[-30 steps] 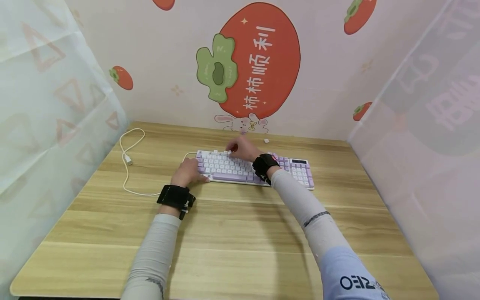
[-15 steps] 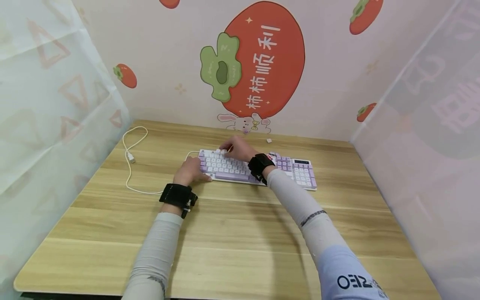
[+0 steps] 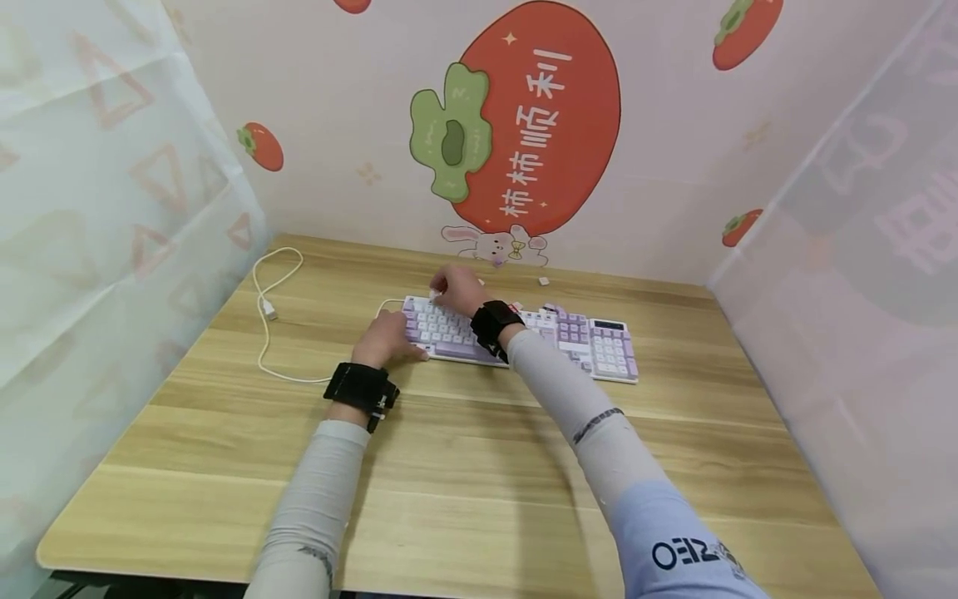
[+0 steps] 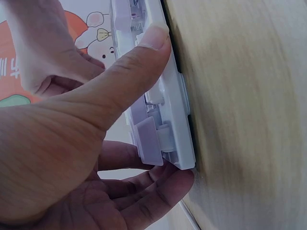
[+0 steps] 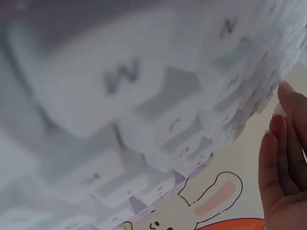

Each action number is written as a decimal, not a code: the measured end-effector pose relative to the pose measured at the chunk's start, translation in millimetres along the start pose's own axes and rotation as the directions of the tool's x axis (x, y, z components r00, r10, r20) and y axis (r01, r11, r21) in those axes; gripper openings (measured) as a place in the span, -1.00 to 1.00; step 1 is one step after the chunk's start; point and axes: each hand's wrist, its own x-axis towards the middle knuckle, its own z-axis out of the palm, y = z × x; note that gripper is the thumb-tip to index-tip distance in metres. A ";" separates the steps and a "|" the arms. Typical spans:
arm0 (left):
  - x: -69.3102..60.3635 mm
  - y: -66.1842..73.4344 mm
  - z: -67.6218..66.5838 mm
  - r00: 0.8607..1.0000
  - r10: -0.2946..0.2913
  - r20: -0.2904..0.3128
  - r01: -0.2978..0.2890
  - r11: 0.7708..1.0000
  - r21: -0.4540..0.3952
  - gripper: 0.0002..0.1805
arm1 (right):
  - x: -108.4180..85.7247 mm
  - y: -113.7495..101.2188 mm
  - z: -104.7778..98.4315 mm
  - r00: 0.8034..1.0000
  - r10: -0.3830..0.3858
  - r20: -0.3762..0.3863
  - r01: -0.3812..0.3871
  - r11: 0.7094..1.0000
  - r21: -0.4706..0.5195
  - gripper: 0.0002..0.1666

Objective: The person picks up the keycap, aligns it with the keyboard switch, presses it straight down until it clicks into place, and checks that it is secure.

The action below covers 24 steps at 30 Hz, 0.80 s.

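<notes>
A white and lilac keyboard [image 3: 456,331] lies on the table. My left hand [image 3: 382,339] grips its left end; in the left wrist view the thumb [image 4: 154,38] lies over the front edge and the fingers bend around the corner by a lilac keycap [image 4: 147,141]. My right hand [image 3: 458,289] is over the keyboard's back left edge, with its fingertips together on a small white keycap [image 3: 434,294], mostly covered by them. In the right wrist view the thumb and fingers of that hand [image 5: 288,153] nearly meet beyond the blurred rows of keys.
A loose white keycap [image 3: 544,281] lies on the table behind the keyboard. Off to the left a white cable [image 3: 264,333] curves over the wood, with its USB plug [image 3: 269,309]. A printed backdrop [image 3: 644,166] rises along the table's back edge.
My right hand has moved left along the keyboard's back edge, towards its left corner. My left hand stays on the left end. The whole head view has shifted slightly.
</notes>
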 end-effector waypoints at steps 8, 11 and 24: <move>-1.8 1.3 -1.0 1.000 -0.003 -0.002 0.003 1.000 -0.019 -0.20 | 8.3 -0.1 5.3 1.000 0.018 0.016 -0.016 0.996 -0.090 -0.87; -0.7 1.2 -1.0 1.000 -0.010 -0.006 0.010 1.000 -0.017 -0.20 | 10.6 0.6 5.5 0.999 0.028 0.028 -0.025 0.997 -0.079 -0.83; 1.3 1.1 0.8 1.000 -0.024 0.008 0.024 1.000 -0.011 -0.18 | 6.6 -0.9 8.5 0.995 -0.035 0.088 0.049 0.987 -0.152 -0.80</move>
